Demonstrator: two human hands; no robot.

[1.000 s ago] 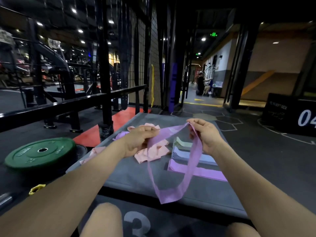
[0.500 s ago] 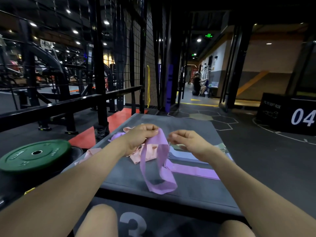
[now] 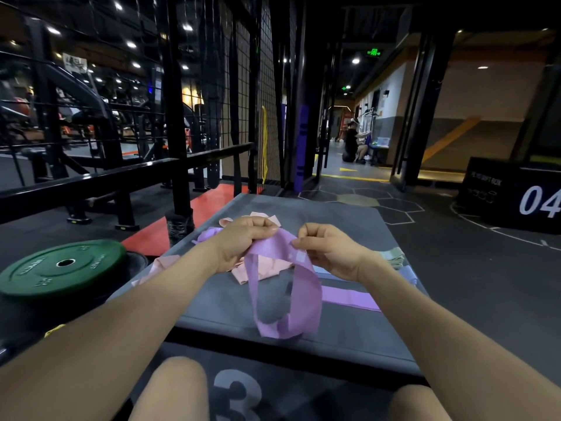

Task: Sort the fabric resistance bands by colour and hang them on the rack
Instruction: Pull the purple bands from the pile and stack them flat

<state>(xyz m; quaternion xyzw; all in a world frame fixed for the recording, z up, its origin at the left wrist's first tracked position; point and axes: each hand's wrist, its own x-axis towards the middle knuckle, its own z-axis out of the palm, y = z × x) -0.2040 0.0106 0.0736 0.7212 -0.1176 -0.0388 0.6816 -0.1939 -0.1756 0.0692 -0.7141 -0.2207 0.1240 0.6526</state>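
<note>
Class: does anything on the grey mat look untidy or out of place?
Yes. The pink bands lie crumpled in a heap under the hands, while the purple band beside them lies flat.

Dim gym, small ceiling spotlights [image 3: 131,44] glaring; wide-angle bending edges; mild softness.

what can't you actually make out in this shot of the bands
Head view only:
- Pink bands: partly covered by the left hand and the purple band it holds with the right hand, so their count is unclear.
- Sorted bands on the grey box: right forearm hides most of them.
- Label on the purple band: too small to read.
- Hanging rack: cannot be told apart from the dark frames behind.
</note>
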